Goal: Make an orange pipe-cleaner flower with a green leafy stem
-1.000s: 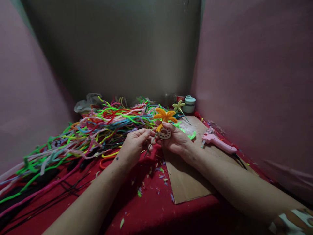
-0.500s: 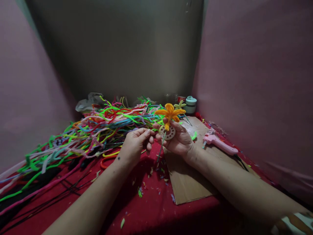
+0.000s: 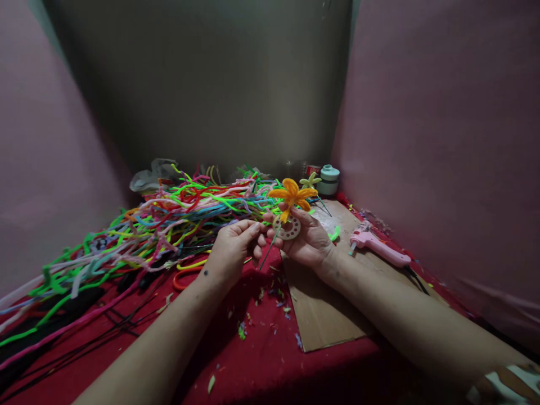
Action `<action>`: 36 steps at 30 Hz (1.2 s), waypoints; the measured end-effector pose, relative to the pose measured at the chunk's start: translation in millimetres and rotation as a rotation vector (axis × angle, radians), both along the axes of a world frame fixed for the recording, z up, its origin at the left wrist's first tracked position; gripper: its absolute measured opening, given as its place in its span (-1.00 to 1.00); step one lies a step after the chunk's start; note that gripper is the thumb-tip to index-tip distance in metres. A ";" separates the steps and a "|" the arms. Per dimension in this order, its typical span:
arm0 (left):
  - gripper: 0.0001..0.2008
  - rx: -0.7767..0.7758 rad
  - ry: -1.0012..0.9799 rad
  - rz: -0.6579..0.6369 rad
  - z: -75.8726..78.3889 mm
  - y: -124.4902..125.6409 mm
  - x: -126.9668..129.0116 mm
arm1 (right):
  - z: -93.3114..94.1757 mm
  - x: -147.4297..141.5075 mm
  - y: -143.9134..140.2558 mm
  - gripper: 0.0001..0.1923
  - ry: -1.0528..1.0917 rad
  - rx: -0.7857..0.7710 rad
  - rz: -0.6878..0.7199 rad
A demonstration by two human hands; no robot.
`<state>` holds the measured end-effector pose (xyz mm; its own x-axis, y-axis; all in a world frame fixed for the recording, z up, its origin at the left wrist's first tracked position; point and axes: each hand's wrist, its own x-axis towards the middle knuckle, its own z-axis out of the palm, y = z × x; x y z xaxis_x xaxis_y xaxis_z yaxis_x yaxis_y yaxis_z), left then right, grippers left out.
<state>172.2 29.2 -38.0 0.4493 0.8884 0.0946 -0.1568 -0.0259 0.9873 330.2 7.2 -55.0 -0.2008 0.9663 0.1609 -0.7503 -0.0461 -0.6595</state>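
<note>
My right hand [image 3: 310, 239] holds up an orange pipe-cleaner flower [image 3: 292, 195] by its base, petals spread upward. In the same hand is a flat, pale round spool [image 3: 294, 228] with a ring of small holes. From the flower a thin green stem [image 3: 270, 247] slants down to the lower left, across the spool's edge. My left hand [image 3: 238, 244] is closed in a pinch just left of the spool and stem; what its fingertips grip is too small to make out.
Multicoloured pipe cleaners [image 3: 189, 208] pile across the back and left of the red cloth [image 3: 244, 349]. Orange handles [image 3: 183, 278] lie beside the left wrist. At right, a pink glue gun [image 3: 379, 247] rests on cardboard [image 3: 324, 320]. Behind stand a pale-green flower [image 3: 311, 180] and a jar [image 3: 329, 180].
The flower and spool have shifted slightly left. The stem's lower end has swung left, toward my left hand, so it slants more.
</note>
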 end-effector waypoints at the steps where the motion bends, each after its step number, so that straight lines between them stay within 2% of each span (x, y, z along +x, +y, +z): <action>1: -0.80 0.005 -0.001 0.009 0.4 0.0 -0.2 | -1.0 -0.6 0.6 -0.70 -0.031 0.017 -0.011; 5: -0.77 0.021 0.000 0.102 3.3 -1.1 -1.2 | -1.8 -6.2 -1.5 -0.70 -0.202 0.041 -0.167; 7: -0.73 0.091 0.039 0.143 3.7 -2.3 -1.0 | 0.1 -10.4 -5.1 -0.72 -0.276 0.043 -0.277; 10: -0.71 0.370 0.213 0.179 -0.1 -5.3 1.6 | 3.4 -16.2 -10.1 -0.77 -0.327 0.038 -0.389; 14: -0.74 0.841 0.656 0.282 -12.2 -10.4 7.0 | 2.3 -22.8 -12.3 -0.80 -0.291 0.042 -0.450; 17: -0.83 1.018 0.971 0.341 -19.3 -11.9 8.4 | -3.0 -27.1 -12.5 -0.78 -0.315 0.045 -0.434; 19: -0.82 1.065 1.065 0.364 -21.1 -11.1 7.5 | -6.8 -28.8 -12.7 -0.77 -0.362 0.050 -0.430; 21: -0.81 1.057 1.039 0.375 -20.7 -9.7 5.9 | -9.8 -29.2 -12.8 -0.78 -0.394 0.070 -0.438; 24: -0.80 0.945 0.856 0.347 -17.8 -8.5 4.4 | -11.5 -27.2 -12.6 -0.80 -0.437 0.115 -0.431; 30: -0.70 0.552 0.433 0.130 -7.5 -11.6 6.1 | -6.3 -23.1 -11.8 -0.73 -0.567 0.245 -0.370; 36: -0.67 0.210 0.145 -0.053 -1.1 -12.3 8.4 | -3.9 -18.8 -8.4 -0.73 -0.501 0.262 -0.254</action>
